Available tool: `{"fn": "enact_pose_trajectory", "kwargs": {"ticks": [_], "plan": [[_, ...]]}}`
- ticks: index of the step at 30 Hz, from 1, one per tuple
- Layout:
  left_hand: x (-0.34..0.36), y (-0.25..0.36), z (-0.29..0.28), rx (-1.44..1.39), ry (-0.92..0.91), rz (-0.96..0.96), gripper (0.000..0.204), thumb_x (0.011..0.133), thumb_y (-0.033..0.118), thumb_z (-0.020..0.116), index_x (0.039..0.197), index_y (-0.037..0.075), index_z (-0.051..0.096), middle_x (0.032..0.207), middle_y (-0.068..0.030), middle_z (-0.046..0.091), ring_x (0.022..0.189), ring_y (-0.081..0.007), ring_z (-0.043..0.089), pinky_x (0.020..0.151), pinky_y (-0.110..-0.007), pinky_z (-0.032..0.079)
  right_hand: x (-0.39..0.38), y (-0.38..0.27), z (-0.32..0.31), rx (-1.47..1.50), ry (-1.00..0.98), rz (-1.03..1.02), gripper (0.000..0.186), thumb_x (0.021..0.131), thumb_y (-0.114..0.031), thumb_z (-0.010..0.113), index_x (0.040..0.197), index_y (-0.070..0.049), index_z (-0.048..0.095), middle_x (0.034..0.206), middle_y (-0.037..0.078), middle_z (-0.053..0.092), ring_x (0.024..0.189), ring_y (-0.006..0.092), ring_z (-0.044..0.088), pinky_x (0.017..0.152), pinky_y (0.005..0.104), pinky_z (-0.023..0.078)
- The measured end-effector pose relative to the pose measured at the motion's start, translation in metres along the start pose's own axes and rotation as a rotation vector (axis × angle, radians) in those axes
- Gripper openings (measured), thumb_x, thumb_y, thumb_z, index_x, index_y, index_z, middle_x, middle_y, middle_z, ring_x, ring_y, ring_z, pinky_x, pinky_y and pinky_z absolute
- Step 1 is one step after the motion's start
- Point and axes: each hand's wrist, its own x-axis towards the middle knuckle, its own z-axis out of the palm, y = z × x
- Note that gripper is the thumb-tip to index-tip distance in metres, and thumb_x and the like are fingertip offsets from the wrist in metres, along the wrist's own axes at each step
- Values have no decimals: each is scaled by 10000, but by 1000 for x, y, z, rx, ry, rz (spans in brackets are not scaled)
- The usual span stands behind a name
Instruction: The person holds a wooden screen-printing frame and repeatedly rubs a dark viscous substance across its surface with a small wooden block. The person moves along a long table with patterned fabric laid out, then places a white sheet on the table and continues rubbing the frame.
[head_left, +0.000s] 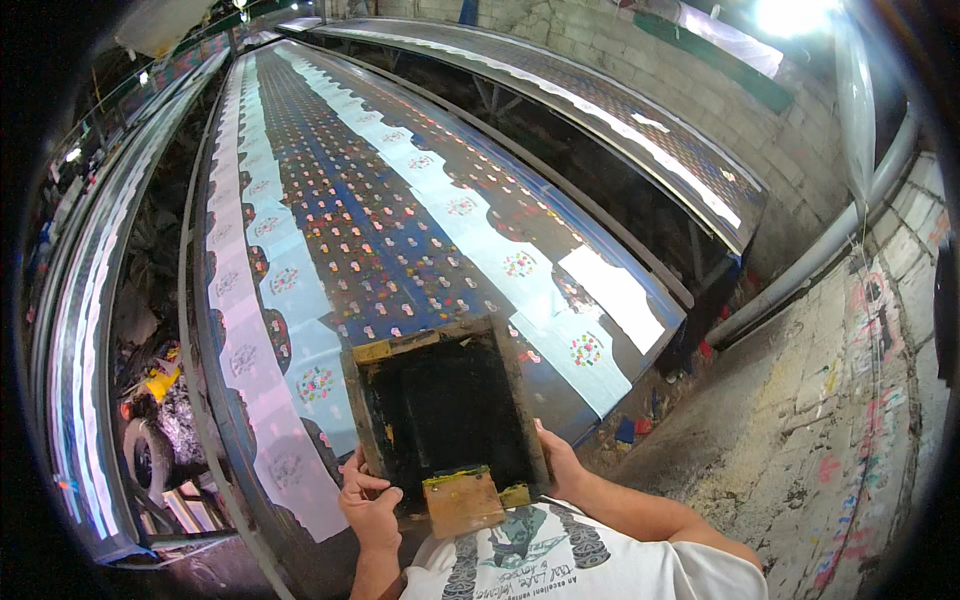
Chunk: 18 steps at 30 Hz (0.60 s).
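A screen printing frame (450, 400), with dark wooden sides and a black ink-stained mesh, is held in front of my chest. My left hand (370, 502) grips its left side near the lower corner, fingers curled. My right hand (562, 462) is closed on the right side. A wooden squeegee (463, 503) with a yellow-stained edge lies at the near end of the frame. Beyond it, a light blue fabric piece (585, 372) bears a ring of coloured dots. Another blue piece (318, 365) on the left carries a similar print, partly hidden by the frame.
A long printing table (400, 290) runs away from me, covered with rows of cut fabric. More long tables stand left (95, 330) and right (640, 130). A pipe (790, 270) and block wall (850, 400) are at the right; a tire (147, 455) lies low at the left.
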Motion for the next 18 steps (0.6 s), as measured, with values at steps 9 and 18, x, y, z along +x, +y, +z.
{"fn": "enact_pose_trajectory", "kwargs": {"ticks": [9, 18], "plan": [[12, -24, 90, 79, 49, 36, 260, 685, -176, 672, 794, 46, 595, 1635, -256, 598, 1540, -371, 559, 1300, -468, 359, 15, -99, -34, -112, -23, 117, 664, 1185, -591, 444, 1560, -66, 599, 1496, 175, 696, 1321, 341, 706, 1141, 535, 571], [-14, -95, 301, 68, 105, 103, 245, 687, -182, 701, 769, 35, 619, 1634, -259, 598, 1532, -368, 570, 1290, -475, 382, 44, -255, -195, -153, -96, 72, 643, 1196, -579, 419, 1598, -95, 550, 1483, 152, 694, 1329, 319, 697, 1145, 527, 572]]}}
